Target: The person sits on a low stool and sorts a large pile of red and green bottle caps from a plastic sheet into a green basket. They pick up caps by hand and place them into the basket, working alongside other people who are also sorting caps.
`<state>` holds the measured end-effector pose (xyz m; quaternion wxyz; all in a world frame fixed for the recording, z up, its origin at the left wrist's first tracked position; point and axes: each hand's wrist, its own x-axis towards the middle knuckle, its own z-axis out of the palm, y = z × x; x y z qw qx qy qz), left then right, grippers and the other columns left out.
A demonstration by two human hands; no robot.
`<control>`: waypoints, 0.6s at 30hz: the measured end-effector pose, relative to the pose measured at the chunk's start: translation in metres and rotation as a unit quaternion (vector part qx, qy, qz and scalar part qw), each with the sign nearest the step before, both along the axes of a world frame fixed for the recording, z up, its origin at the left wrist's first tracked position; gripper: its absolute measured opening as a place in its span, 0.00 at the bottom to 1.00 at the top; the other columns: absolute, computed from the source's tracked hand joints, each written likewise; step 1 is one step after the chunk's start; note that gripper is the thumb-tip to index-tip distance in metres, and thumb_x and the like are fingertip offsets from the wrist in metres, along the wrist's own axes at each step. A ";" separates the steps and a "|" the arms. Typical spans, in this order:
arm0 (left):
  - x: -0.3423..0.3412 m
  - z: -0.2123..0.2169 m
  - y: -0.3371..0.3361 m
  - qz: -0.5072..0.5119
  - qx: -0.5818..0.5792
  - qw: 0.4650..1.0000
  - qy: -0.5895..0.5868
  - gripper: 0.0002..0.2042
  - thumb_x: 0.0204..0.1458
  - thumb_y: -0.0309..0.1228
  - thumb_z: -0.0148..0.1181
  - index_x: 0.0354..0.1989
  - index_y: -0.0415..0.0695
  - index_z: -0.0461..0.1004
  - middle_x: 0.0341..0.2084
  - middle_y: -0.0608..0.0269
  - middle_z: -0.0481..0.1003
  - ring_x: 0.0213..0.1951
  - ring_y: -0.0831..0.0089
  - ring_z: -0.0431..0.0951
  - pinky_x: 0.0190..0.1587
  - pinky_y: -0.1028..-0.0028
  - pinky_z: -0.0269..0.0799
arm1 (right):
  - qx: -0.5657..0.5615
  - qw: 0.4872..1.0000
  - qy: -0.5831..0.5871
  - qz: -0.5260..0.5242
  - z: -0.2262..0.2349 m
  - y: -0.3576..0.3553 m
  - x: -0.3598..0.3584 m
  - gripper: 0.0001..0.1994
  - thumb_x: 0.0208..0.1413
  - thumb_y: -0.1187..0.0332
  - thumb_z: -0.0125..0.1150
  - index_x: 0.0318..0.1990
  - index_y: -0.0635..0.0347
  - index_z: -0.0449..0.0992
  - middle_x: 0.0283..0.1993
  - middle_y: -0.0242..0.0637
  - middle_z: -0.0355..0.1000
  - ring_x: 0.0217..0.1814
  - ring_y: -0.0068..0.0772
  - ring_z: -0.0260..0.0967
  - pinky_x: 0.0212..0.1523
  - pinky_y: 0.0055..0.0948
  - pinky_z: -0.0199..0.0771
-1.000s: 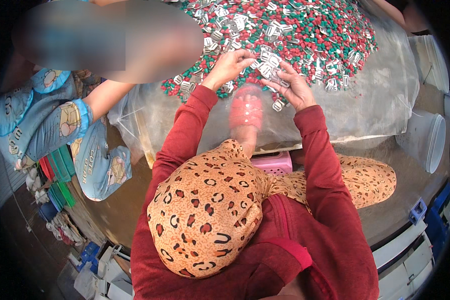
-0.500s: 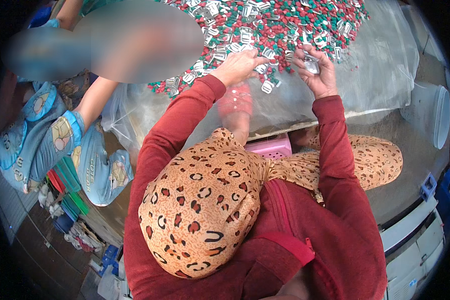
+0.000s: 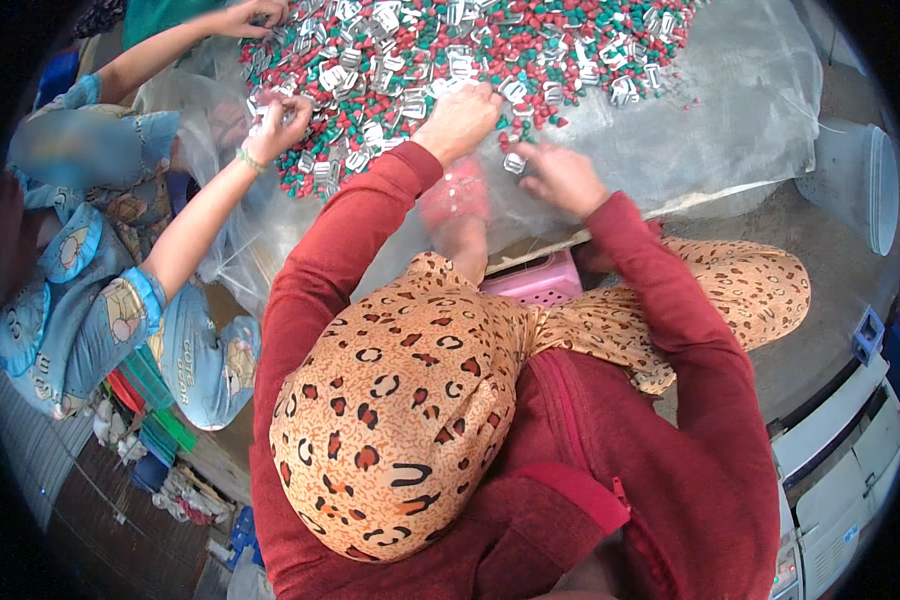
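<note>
A heap of small red and green pieces [image 3: 540, 60] mixed with flat silver slotted buckles lies before me. My left hand [image 3: 462, 120] is at the heap's near side, back upward, its fingers bent together; whatever is in them is hidden. To its right, my right hand [image 3: 567, 180] reaches leftward over the near edge. The index fingertip is at a silver buckle [image 3: 513, 162] lying apart from the heap, with the thumb just below. Its other fingers are curled under and the palm is out of sight, so I cannot see what they hold.
A co-worker's two hands [image 3: 275, 130] are at the heap's left side. Clear plastic sheeting [image 3: 730, 120] lies under the heap. A pink basket [image 3: 535, 280] sits below the sheet's near edge. At the right stand a translucent bucket [image 3: 860, 190] and a pale cabinet [image 3: 840, 460].
My right hand has come down and left from its raised, palm-up pose with silver pieces, now back up at a buckle. My left fingers have curled in. The heap sits farther left in view.
</note>
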<state>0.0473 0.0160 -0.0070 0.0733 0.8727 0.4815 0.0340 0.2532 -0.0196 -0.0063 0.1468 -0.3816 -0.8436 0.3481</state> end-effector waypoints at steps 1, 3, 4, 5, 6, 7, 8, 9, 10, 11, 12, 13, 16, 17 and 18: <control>-0.003 0.007 0.004 0.015 -0.028 0.999 -0.021 0.07 0.47 0.31 0.54 0.34 0.44 0.73 0.30 0.58 0.71 0.35 0.63 0.75 0.33 0.64 0.73 | 0.018 0.997 -0.077 0.001 0.004 -0.006 -0.007 0.12 0.50 0.66 0.58 0.43 0.52 0.72 0.32 0.39 0.67 0.33 0.39 0.70 0.30 0.37 0.70; -0.008 0.023 0.011 0.044 -0.084 0.994 -0.063 0.07 0.48 0.33 0.55 0.33 0.44 0.74 0.31 0.57 0.72 0.34 0.62 0.76 0.33 0.62 0.72 | 0.038 0.989 -0.143 -0.014 0.000 -0.005 -0.010 0.11 0.49 0.66 0.59 0.42 0.50 0.73 0.33 0.39 0.67 0.35 0.41 0.70 0.32 0.40 0.70; -0.011 0.029 0.013 0.088 -0.085 0.989 -0.086 0.13 0.49 0.37 0.58 0.33 0.39 0.73 0.30 0.60 0.72 0.32 0.65 0.75 0.33 0.69 0.71 | 0.034 0.991 -0.128 -0.030 -0.005 -0.004 -0.013 0.11 0.49 0.66 0.59 0.42 0.49 0.73 0.33 0.39 0.67 0.35 0.42 0.70 0.32 0.40 0.70; -0.017 0.033 0.014 0.136 -0.123 0.968 -0.172 0.12 0.51 0.37 0.57 0.33 0.39 0.73 0.29 0.62 0.71 0.31 0.69 0.74 0.31 0.71 0.69 | 0.030 0.992 -0.113 -0.047 -0.008 -0.003 -0.014 0.11 0.49 0.66 0.59 0.41 0.49 0.73 0.33 0.39 0.67 0.35 0.43 0.70 0.32 0.41 0.70; -0.024 0.036 0.016 0.181 -0.159 0.936 -0.256 0.12 0.52 0.37 0.55 0.33 0.39 0.73 0.27 0.65 0.70 0.29 0.72 0.73 0.29 0.73 0.68 | 0.018 0.995 -0.078 -0.065 -0.010 -0.004 -0.013 0.10 0.51 0.66 0.58 0.41 0.53 0.72 0.31 0.34 0.67 0.33 0.40 0.70 0.31 0.40 0.70; -0.031 0.040 0.020 0.222 -0.193 0.894 -0.339 0.12 0.53 0.37 0.54 0.33 0.39 0.73 0.26 0.67 0.70 0.28 0.76 0.72 0.28 0.75 0.67 | -0.074 0.992 0.028 -0.102 -0.013 -0.002 -0.016 0.09 0.51 0.67 0.57 0.40 0.54 0.72 0.30 0.32 0.66 0.32 0.37 0.69 0.28 0.37 0.69; -0.031 0.063 0.014 0.286 -0.356 0.727 -0.512 0.11 0.54 0.35 0.51 0.34 0.39 0.72 0.25 0.72 0.67 0.26 0.83 0.66 0.24 0.82 0.61 | -0.164 0.968 0.131 -0.136 -0.016 -0.001 -0.016 0.08 0.51 0.67 0.57 0.39 0.56 0.72 0.29 0.30 0.65 0.31 0.34 0.68 0.25 0.34 0.68; -0.032 0.061 0.015 0.260 -0.403 0.571 -0.667 0.10 0.52 0.32 0.51 0.38 0.41 0.71 0.25 0.70 0.67 0.24 0.83 0.65 0.22 0.85 0.60 | -0.250 0.925 0.233 -0.168 -0.018 0.001 -0.016 0.07 0.52 0.68 0.56 0.38 0.58 0.72 0.28 0.28 0.64 0.29 0.31 0.67 0.21 0.32 0.67; -0.041 0.055 0.012 0.200 -0.446 0.468 -0.736 0.10 0.51 0.31 0.51 0.40 0.41 0.71 0.27 0.68 0.69 0.24 0.82 0.66 0.22 0.85 0.61 | -0.562 0.755 0.259 -0.216 0.007 0.012 -0.013 0.10 0.53 0.65 0.54 0.40 0.61 0.71 0.30 0.29 0.63 0.29 0.24 0.64 0.14 0.21 0.61; -0.042 0.051 0.015 0.128 -0.487 0.354 -0.788 0.11 0.50 0.30 0.51 0.42 0.41 0.70 0.28 0.66 0.70 0.25 0.81 0.68 0.21 0.85 0.62 | -0.598 0.703 0.340 -0.180 0.012 0.014 -0.007 0.10 0.53 0.64 0.54 0.39 0.60 0.71 0.29 0.30 0.64 0.27 0.25 0.64 0.13 0.20 0.59; -0.041 0.047 0.016 0.147 -0.500 0.351 -0.778 0.12 0.50 0.31 0.51 0.42 0.42 0.70 0.29 0.66 0.71 0.25 0.80 0.69 0.21 0.84 0.63 | -0.629 0.642 0.416 -0.141 0.016 0.015 -0.001 0.10 0.54 0.63 0.54 0.37 0.59 0.71 0.29 0.32 0.65 0.26 0.25 0.64 0.12 0.19 0.57; -0.037 0.046 0.018 0.164 -0.511 0.349 -0.768 0.12 0.50 0.31 0.52 0.42 0.42 0.70 0.29 0.66 0.72 0.26 0.80 0.70 0.21 0.83 0.64 | -0.651 0.574 0.486 -0.099 0.021 0.017 0.003 0.10 0.54 0.62 0.53 0.36 0.58 0.70 0.29 0.34 0.66 0.25 0.26 0.64 0.11 0.18 0.54; -0.020 0.037 0.026 0.229 -0.506 0.430 -0.712 0.13 0.48 0.29 0.55 0.43 0.42 0.72 0.35 0.64 0.73 0.29 0.79 0.72 0.24 0.84 0.66 | -0.630 0.589 0.469 -0.190 0.044 0.020 0.008 0.12 0.55 0.58 0.52 0.33 0.57 0.67 0.28 0.36 0.66 0.22 0.26 0.63 0.11 0.17 0.54; -0.009 0.038 0.029 0.250 -0.481 0.521 -0.659 0.11 0.48 0.30 0.57 0.41 0.45 0.73 0.36 0.69 0.73 0.29 0.82 0.72 0.28 0.82 0.67 | -0.619 0.593 0.463 -0.225 0.041 0.023 0.010 0.12 0.55 0.58 0.53 0.32 0.57 0.67 0.28 0.36 0.66 0.21 0.26 0.63 0.11 0.17 0.53; -0.001 0.030 0.034 0.291 -0.492 0.617 -0.541 0.10 0.49 0.32 0.57 0.40 0.45 0.74 0.36 0.70 0.73 0.31 0.82 0.72 0.31 0.80 0.69 | -0.623 0.648 0.405 -0.165 0.029 0.036 0.024 0.11 0.54 0.59 0.54 0.32 0.57 0.67 0.28 0.36 0.66 0.21 0.24 0.63 0.10 0.17 0.53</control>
